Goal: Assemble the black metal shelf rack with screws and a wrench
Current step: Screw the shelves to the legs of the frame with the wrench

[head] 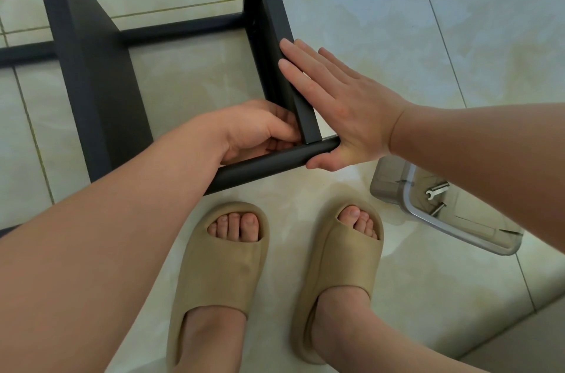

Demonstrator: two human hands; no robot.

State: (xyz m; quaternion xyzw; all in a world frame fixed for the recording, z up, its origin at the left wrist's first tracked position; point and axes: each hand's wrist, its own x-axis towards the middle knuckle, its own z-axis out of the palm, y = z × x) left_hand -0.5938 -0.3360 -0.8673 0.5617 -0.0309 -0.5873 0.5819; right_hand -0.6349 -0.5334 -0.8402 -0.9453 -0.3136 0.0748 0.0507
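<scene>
Pale tile floor (397, 36). Rack (91, 67) lies upper left to centre. Left hand (260, 131) curls round its near corner joint. Right hand (333, 106) flat, fingers straight, pressing the upright's outer face. Wrench (437, 190) in tray (388, 180), right edge.

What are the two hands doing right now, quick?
Left hand: fingers curled on the black rack at its near corner joint.
Right hand: open, flat fingers pressing the rack's side bar.

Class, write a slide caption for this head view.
Left hand grips the black rack at its corner; flat right hand braces it.
</scene>
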